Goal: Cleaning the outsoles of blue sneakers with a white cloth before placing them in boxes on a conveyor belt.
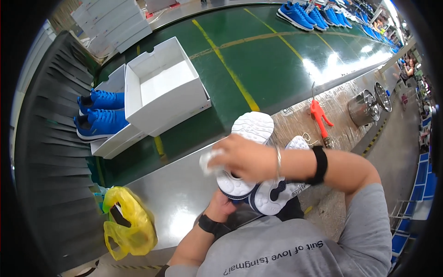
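A pair of blue sneakers is turned with the white soles up, close in front of my body; one sole (253, 125) points away from me, and the other sole (267, 199) lies to its right. My left hand (222, 204) grips the pair from below at the near left, its fingers partly hidden under the shoes. Across the soles reaches my right hand (244, 159), blurred by motion, with its fingers closed on a crumpled white wad (208, 162), cloth or paper. My right forearm covers part of both shoes.
An open white shoebox (164, 104) stands on the green conveyor belt (217, 87), beside two upright blue sneakers (104, 122). A yellow plastic bag (138, 226) hangs at the near left. Right: an orange air gun (318, 115) and a metal pot (362, 108). More blue sneakers (300, 16) line the far belt.
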`<state>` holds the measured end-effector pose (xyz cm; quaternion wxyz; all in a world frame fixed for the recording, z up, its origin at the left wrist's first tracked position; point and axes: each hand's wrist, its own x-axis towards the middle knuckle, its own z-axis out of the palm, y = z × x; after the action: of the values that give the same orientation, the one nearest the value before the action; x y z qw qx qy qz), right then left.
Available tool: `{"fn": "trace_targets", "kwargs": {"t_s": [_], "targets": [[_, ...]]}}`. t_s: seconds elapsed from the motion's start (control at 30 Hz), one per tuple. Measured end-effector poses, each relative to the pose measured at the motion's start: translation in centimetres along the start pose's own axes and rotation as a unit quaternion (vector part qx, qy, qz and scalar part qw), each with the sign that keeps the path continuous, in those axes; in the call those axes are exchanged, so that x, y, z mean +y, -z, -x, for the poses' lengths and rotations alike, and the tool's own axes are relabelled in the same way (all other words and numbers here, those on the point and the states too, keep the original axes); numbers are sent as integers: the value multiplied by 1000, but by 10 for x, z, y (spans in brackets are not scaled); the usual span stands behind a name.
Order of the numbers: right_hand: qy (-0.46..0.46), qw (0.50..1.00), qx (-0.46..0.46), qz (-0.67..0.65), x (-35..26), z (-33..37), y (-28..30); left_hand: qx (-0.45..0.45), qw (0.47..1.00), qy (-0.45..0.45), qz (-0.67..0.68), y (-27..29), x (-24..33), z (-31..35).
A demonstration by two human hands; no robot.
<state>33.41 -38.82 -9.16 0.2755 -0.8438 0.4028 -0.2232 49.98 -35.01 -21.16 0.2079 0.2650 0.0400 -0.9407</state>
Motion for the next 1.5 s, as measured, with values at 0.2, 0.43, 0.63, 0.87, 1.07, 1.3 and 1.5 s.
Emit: {"fn": "trace_targets", "kwargs": {"t_s": [0.2, 0.43, 0.63, 0.87, 1.07, 1.3, 1.5], "targets": [[50, 999, -6, 1, -72, 61, 24, -140, 720, -230, -639, -27, 9, 27], [-198, 942, 227, -147, -96, 142, 30, -123, 938, -139, -292, -24, 48, 28], [-217, 878, 403, -139, -61, 180, -4, -119, 938, -220, -238, -45, 79, 86], [-240, 852, 442, -144, -21, 186, -39, -147, 884, -336, -290, -29, 122, 131], [-241, 868, 433, -42, 14, 192, -62, -11, 741, -474, -476, -102, 166, 183], [-285, 860, 422, 26, 33, 196, -93, 227, 25, -396, -889, -225, 246, 174], [-327, 854, 395, 84, 25, 185, -95, 214, -247, -245, -913, -234, 299, 130]]}}
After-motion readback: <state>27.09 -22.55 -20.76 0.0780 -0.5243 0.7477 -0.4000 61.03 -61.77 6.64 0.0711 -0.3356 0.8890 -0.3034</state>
